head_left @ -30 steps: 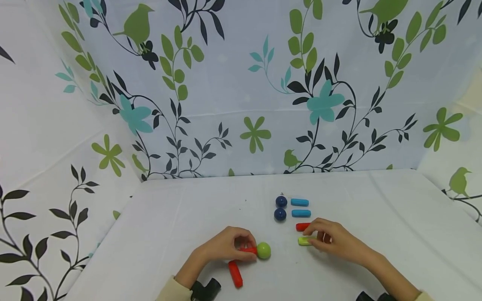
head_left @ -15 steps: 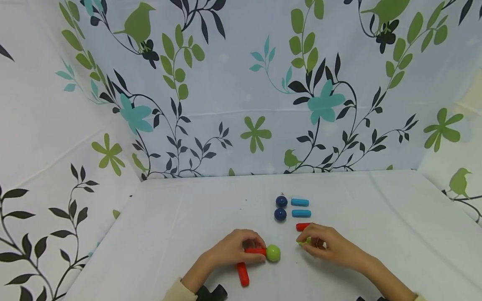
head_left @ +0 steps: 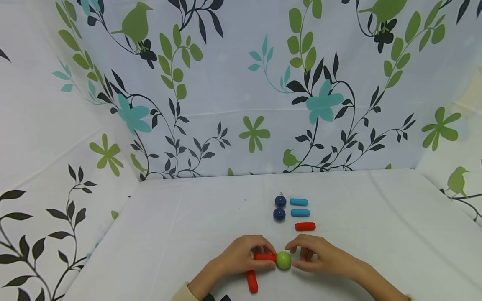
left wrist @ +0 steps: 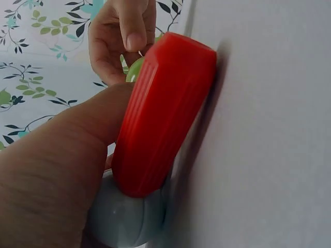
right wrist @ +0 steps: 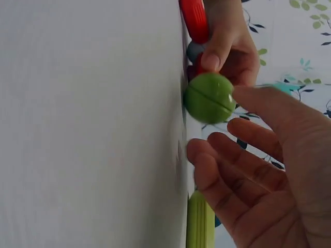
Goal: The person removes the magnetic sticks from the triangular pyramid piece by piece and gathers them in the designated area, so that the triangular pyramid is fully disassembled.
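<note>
- The green ball (head_left: pixel 283 260) sits on the white table (head_left: pixel 376 217), close to the near edge, and everything else is easiest placed from it.
- The left hand (head_left: pixel 244 257) comes in from the ball's left and grips a red stick (head_left: pixel 265 256) lying flat, its far end butted against the ball. In the left wrist view the thumb presses along the stick's (left wrist: pixel 163 111) side — a firm pinch, not a loose rest.
- A grey ball (left wrist: pixel 126 219) shows in the left wrist view at the stick's near end, tucked under the hand; from above it is hidden.
- The right hand (head_left: pixel 320 257) meets the ball from the right. The right wrist view shows the thumb (right wrist: pixel 269 111) touching the ball's (right wrist: pixel 209 98) side, the other fingers (right wrist: pixel 227 175) loosely curled just beside it and gripping nothing I can make out.
- A green stick (right wrist: pixel 200 222) lies on the table under the right hand's palm, seen only in the right wrist view; whether the hand touches it I cannot tell.
- A second red stick (head_left: pixel 251 281) lies just left of and nearer than the ball, pointing toward the table edge.
- Beyond the ball, a third red stick (head_left: pixel 305 226) lies apart from both hands.
- Further back still — two dark blue balls (head_left: pixel 279 207), each with a light blue stick (head_left: pixel 299 207) just to its right, in two neat rows.
</note>
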Demonstrator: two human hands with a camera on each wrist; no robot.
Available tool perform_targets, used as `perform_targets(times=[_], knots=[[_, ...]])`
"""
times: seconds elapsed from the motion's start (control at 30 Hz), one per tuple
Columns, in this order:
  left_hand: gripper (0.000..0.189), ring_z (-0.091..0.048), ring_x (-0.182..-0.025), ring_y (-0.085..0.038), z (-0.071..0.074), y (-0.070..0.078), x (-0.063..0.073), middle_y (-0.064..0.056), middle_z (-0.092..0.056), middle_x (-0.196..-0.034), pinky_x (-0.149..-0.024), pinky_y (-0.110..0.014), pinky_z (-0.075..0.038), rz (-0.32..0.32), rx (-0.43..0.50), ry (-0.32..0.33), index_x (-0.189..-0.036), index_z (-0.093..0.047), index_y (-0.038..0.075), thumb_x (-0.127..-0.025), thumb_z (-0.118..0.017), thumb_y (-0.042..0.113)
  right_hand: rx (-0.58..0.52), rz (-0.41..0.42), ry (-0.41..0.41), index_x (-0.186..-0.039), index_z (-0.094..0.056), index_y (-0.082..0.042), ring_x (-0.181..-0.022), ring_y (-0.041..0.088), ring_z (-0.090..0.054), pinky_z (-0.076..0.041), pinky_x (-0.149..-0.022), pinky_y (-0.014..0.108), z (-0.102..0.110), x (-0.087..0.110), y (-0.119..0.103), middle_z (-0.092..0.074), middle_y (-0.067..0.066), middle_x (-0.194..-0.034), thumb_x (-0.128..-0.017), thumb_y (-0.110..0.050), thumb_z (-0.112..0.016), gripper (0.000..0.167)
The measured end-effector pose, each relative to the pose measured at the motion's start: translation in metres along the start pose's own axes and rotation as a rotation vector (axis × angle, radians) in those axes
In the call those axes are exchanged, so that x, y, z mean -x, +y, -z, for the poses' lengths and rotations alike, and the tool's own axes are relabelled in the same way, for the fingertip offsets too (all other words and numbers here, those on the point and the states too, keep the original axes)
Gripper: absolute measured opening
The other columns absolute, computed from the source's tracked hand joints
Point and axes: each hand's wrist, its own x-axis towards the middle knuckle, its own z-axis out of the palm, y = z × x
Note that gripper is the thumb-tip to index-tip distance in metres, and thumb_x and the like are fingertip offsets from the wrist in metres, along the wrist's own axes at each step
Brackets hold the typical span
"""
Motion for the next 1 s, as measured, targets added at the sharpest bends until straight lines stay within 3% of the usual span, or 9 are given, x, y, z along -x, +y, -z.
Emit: perform_targets(times=[0.17,0.53,1.0], knots=[[0.02,-0.051,-0.078,0.004,-0.003,0.001,0.0,0.016,-0.062,-0.086,-0.072,-0.016,-0.043,-0.01,-0.017,0.015,-0.103,-0.07,0.022,-0.087,-0.074,0.033,-0.041,-0.056,-0.025,-0.123,-0.059,-0.012,-0.072,0.0,-0.053,-0.05,-0.061,0.019,-0.01,-0.001,-0.003,-0.058,-0.004,-0.099,-0.092,-0.027,-0.069,0.036],[0.018,-0.051,-0.077,0.005,-0.004,0.0,-0.001,0.015,-0.06,-0.083,-0.073,-0.016,-0.043,-0.018,-0.029,0.002,-0.103,-0.069,0.022,-0.088,-0.072,0.032,0.027,-0.082,0.09,-0.116,-0.06,-0.017,-0.065,-0.005,-0.046,-0.043,-0.056,0.015,-0.027,-0.002,0.001,-0.054,-0.005,-0.086,-0.091,-0.033,-0.068,0.03],[0.019,-0.051,-0.078,0.004,-0.004,-0.003,-0.001,0.014,-0.06,-0.084,-0.072,-0.016,-0.044,-0.018,-0.016,-0.004,-0.104,-0.069,0.022,-0.089,-0.071,0.032,0.014,-0.11,0.056,-0.119,-0.059,-0.018,-0.069,-0.003,-0.047,-0.043,-0.058,0.015,-0.025,-0.002,-0.001,-0.053,-0.006,-0.088,-0.093,-0.035,-0.066,0.032]])
